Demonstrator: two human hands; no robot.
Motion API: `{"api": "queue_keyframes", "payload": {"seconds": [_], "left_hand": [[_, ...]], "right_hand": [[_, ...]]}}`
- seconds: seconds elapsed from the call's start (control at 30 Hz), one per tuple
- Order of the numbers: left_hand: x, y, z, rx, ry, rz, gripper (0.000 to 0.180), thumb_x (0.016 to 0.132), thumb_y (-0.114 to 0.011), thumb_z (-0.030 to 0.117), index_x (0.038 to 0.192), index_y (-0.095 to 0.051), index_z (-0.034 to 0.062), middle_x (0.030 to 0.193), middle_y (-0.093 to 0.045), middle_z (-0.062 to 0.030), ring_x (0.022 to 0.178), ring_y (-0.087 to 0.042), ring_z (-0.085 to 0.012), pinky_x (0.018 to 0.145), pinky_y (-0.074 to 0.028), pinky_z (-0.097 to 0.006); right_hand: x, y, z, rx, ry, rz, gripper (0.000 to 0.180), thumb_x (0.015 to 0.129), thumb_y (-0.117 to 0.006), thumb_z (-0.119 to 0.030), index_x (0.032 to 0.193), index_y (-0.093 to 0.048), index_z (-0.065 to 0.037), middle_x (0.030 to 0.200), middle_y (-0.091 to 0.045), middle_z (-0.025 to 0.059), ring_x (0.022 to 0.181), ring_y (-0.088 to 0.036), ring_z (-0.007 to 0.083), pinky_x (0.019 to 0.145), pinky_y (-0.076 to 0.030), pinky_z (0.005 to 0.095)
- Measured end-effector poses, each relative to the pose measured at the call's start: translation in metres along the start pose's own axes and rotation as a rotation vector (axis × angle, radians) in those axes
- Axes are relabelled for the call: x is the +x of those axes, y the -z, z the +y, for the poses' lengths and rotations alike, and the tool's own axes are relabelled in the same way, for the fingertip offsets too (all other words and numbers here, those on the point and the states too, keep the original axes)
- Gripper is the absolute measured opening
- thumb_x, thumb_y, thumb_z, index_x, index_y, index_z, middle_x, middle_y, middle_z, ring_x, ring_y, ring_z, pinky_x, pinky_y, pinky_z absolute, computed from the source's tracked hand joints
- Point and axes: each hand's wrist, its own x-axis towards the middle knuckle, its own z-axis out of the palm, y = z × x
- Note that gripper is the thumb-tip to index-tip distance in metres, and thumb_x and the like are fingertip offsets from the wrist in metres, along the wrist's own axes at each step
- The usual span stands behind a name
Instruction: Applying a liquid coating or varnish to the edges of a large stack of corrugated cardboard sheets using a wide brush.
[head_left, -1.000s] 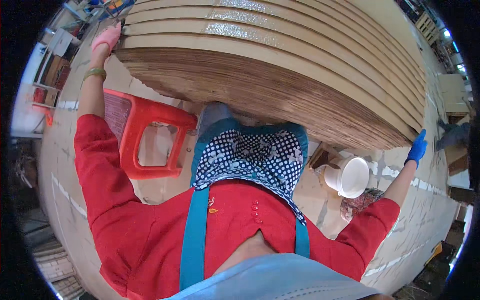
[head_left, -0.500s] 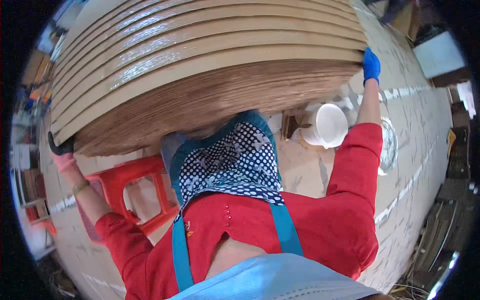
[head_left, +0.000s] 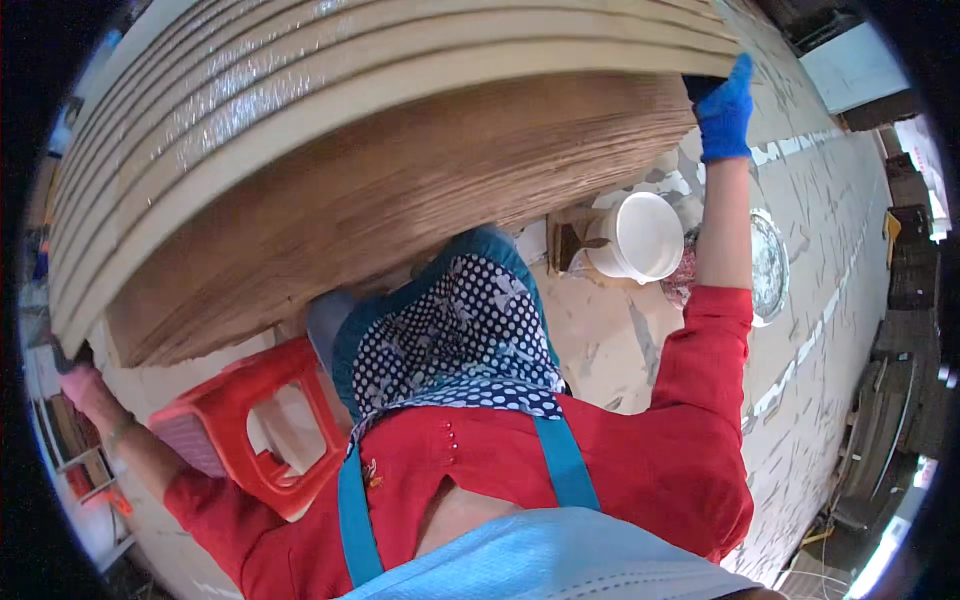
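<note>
Head view: changed from half a second ago by a rise of the near edge of the pale sheets, now larger, blurred and apart from the layers below; judged as lifted, with weight likely shared by both hands.
Left hand: gloved in pink with dark fingers, curled tight on the near left corner; lower and farther left than half a second ago.
Pale sheets: stepped across the upper view, above the brown stack, with a glossy strip toward the left; number lifted, cannot tell.
Brown stack: under the pale sheets, rough and layered.
Red stool: on the floor, beside the left forearm.
Dotted apron: close to the stack.
White bucket: near the right forearm.
Right hand: gloved in blue, fingers closed around the near right corner.
Round pale-rimmed item: just beyond the right forearm, kind unclear.
</note>
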Motion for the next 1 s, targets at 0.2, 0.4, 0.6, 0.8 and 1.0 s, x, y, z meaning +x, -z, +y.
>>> {"api": "queue_keyframes", "payload": {"seconds": [0.2, 0.4, 0.6, 0.8, 1.0], "left_hand": [[-0.012, 0.072, -0.001, -0.896, 0.491, -0.205, 0.041, 0.078, -0.048, 0.022, 0.113, -0.041, 0.0024, 0.105, -0.052, -0.0129, 0.09, -0.052, -0.022, 0.077, -0.042, -0.031], [0.005, 0.099, -0.019, -1.283, 0.469, -0.498, 0.039, 0.079, -0.044, 0.029, 0.109, -0.045, 0.004, 0.091, -0.057, -0.0165, 0.083, -0.056, -0.0265, 0.068, -0.045, -0.034], [0.031, 0.143, 0.017, -1.323, 1.169, -0.495, 0.039, 0.078, -0.042, 0.031, 0.098, -0.053, -0.0012, 0.091, -0.056, -0.0208, 0.084, -0.055, -0.0288, 0.069, -0.043, -0.036], [0.025, 0.22, -0.019, -1.566, 1.319, -0.347, 0.048, 0.072, -0.043, 0.033, 0.087, -0.054, -0.0113, 0.091, -0.055, -0.0248, 0.085, -0.053, -0.0316, 0.071, -0.039, -0.038], [0.026, 0.127, 0.014, -1.491, 1.392, -0.483, 0.046, 0.072, -0.043, 0.034, 0.091, -0.056, -0.006, 0.091, -0.054, -0.0248, 0.082, -0.053, -0.0326, 0.073, -0.039, -0.037]], "right_hand": [[0.028, 0.036, 0.084, -1.08, 0.477, 0.137, 0.034, 0.081, -0.042, -0.031, 0.098, -0.052, -0.004, 0.068, -0.059, 0.0149, 0.058, -0.055, 0.0306, 0.051, -0.044, 0.0377], [0.038, 0.028, 0.085, -1.664, 0.396, 0.054, 0.036, 0.078, -0.04, -0.028, 0.088, -0.054, 0.003, 0.069, -0.055, 0.0236, 0.062, -0.054, 0.0378, 0.057, -0.043, 0.0414], [0.036, 0.013, 0.073, -1.627, 0.321, 0.14, 0.044, 0.077, -0.037, -0.033, 0.07, -0.057, 0.005, 0.068, -0.054, 0.0252, 0.064, -0.054, 0.038, 0.06, -0.042, 0.0437], [0.021, 0.002, 0.08, -1.708, 0.374, 0.187, 0.042, 0.075, -0.037, -0.031, 0.068, -0.058, 0.005, 0.069, -0.054, 0.0263, 0.066, -0.054, 0.04, 0.062, -0.042, 0.0454], [0.029, 0.012, 0.078, -1.814, 0.458, 0.027, 0.038, 0.074, -0.037, -0.029, 0.064, -0.058, 0.0, 0.067, -0.055, 0.0234, 0.064, -0.055, 0.0378, 0.059, -0.042, 0.0462]]}}
